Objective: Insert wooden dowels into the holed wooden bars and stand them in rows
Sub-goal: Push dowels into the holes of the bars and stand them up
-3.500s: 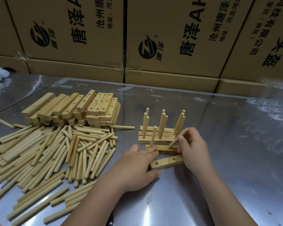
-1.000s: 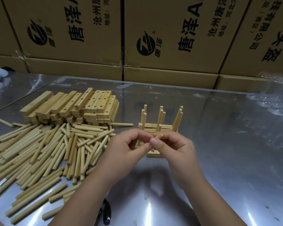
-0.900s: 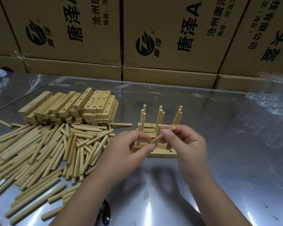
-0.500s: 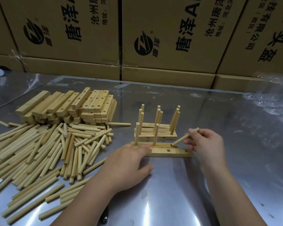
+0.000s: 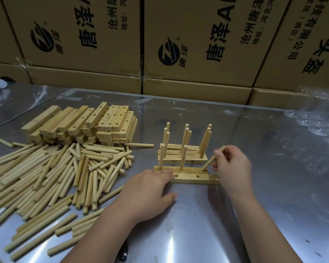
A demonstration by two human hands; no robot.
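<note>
Two holed wooden bars lie side by side before me: the nearer bar (image 5: 194,178) has empty holes, the bar behind it (image 5: 190,169) carries two upright dowels. My right hand (image 5: 234,166) pinches a tilted dowel (image 5: 213,159) whose lower tip sits at that bar's right end hole. My left hand (image 5: 148,192) rests flat on the table, fingertips touching the left ends of the two bars. Behind stand finished bars with upright dowels (image 5: 184,147).
A large heap of loose dowels (image 5: 55,177) covers the table's left. A stack of holed bars (image 5: 87,124) sits behind it. Cardboard boxes (image 5: 179,44) wall the back edge. A dark object (image 5: 123,253) lies near my left forearm. Crumpled plastic (image 5: 319,120) lies at far right.
My hands separated after passing a dowel. The right hand carried it to the right end of the bar and lowered its tip to the hole; the left hand settled on the bars' left ends.
</note>
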